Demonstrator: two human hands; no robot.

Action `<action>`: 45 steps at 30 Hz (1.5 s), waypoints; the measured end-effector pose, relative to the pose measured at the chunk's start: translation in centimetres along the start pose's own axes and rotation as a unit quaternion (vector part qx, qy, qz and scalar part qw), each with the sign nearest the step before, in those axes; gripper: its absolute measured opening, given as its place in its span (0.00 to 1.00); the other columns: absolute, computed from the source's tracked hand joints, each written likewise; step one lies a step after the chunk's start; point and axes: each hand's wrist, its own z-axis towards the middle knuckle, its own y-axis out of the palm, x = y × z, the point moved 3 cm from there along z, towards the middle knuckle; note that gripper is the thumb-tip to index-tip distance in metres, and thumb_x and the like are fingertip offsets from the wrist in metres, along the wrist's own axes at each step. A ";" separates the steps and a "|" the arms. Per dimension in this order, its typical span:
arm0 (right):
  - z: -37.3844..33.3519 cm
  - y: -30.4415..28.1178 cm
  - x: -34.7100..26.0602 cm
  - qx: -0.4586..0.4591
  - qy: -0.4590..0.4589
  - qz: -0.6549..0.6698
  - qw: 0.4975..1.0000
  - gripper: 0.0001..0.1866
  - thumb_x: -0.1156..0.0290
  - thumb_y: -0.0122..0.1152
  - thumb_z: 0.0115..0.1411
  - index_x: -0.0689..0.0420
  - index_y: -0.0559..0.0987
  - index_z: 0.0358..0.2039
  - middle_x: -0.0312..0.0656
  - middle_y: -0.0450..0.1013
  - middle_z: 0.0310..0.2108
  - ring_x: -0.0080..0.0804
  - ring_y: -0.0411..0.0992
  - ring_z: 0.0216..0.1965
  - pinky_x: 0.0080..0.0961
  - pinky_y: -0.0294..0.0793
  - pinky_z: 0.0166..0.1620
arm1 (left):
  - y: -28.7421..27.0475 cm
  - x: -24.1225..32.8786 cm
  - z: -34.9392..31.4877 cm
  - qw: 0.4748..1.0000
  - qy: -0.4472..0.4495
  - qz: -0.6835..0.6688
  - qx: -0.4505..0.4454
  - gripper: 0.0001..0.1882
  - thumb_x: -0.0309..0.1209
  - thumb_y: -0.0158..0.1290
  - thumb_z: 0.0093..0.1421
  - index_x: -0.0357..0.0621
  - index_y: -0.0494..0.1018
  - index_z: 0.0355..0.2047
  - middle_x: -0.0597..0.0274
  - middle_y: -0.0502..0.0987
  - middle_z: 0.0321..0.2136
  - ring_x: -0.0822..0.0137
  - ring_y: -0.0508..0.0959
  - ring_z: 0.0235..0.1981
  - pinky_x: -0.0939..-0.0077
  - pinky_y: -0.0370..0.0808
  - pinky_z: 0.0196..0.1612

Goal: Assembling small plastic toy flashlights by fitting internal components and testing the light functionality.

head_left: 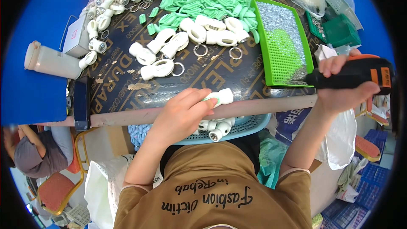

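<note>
My left hand [180, 112] is closed around a small white keychain flashlight [225, 96] at the table's near edge. A bit of green shows on it under my fingers. My right hand [333, 70] grips a black and orange electric screwdriver [358, 75], lying sideways. Its tip reaches the near right corner of a bright green tray [271, 63] with a perforated floor; whether it touches a screw I cannot tell. Small silvery screws [277, 15] cover the tray's far and right parts. Several white flashlights [174, 44], some with metal rings, lie beyond my left hand.
Behind the flashlights spreads a heap of green plastic pieces [203, 0]. More white flashlights [104, 19] line the left side, near a white bottle [51, 59] and a dark phone-like slab [82, 104]. A blue basket [250, 127] holding flashlights sits below the table edge.
</note>
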 end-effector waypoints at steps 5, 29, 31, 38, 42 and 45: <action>0.3 0.2 2.2 0.057 -0.053 -0.087 0.993 0.44 0.28 0.45 0.51 0.64 0.67 0.41 0.43 0.67 0.16 0.32 0.65 0.16 0.26 0.66 0.22 | 0.1 -0.2 0.0 1.000 0.008 0.005 0.022 0.13 0.24 0.62 0.43 0.41 0.75 0.32 0.57 0.76 0.34 0.61 0.75 0.29 0.72 0.74 0.29; 1.8 -1.8 3.6 0.089 -0.078 -0.156 0.981 0.39 0.31 0.52 0.50 0.60 0.65 0.39 0.42 0.65 0.15 0.31 0.64 0.17 0.28 0.65 0.24 | -0.1 -0.1 0.2 0.999 -0.018 -0.018 0.020 0.13 0.23 0.62 0.43 0.41 0.75 0.32 0.57 0.77 0.34 0.59 0.76 0.29 0.70 0.74 0.30; 1.8 -1.9 3.7 0.095 -0.076 -0.155 0.980 0.39 0.31 0.52 0.50 0.60 0.66 0.39 0.42 0.65 0.15 0.31 0.64 0.17 0.28 0.65 0.23 | -0.1 -0.1 0.2 0.999 -0.019 -0.019 0.020 0.13 0.23 0.62 0.43 0.41 0.75 0.32 0.57 0.77 0.34 0.59 0.76 0.29 0.70 0.74 0.30; 1.8 -2.1 4.0 0.103 -0.074 -0.141 0.982 0.38 0.32 0.53 0.50 0.60 0.66 0.38 0.42 0.65 0.15 0.31 0.64 0.17 0.28 0.65 0.23 | 0.0 -0.1 0.4 0.999 -0.020 -0.019 0.019 0.13 0.23 0.62 0.44 0.40 0.75 0.32 0.57 0.77 0.34 0.59 0.76 0.29 0.70 0.74 0.30; 1.8 -2.3 4.0 0.104 -0.073 -0.142 0.982 0.38 0.32 0.53 0.50 0.59 0.66 0.38 0.42 0.65 0.15 0.32 0.64 0.17 0.29 0.65 0.24 | 0.0 -0.1 0.4 0.999 -0.020 -0.021 0.020 0.13 0.23 0.62 0.44 0.40 0.75 0.32 0.58 0.77 0.34 0.59 0.76 0.28 0.70 0.74 0.29; 1.9 -2.3 4.0 0.110 -0.070 -0.144 0.981 0.38 0.32 0.52 0.51 0.59 0.66 0.38 0.42 0.65 0.16 0.32 0.63 0.17 0.29 0.65 0.24 | -0.1 -0.1 0.3 0.999 -0.021 -0.026 0.025 0.12 0.23 0.62 0.44 0.40 0.75 0.31 0.58 0.77 0.34 0.59 0.76 0.28 0.70 0.74 0.29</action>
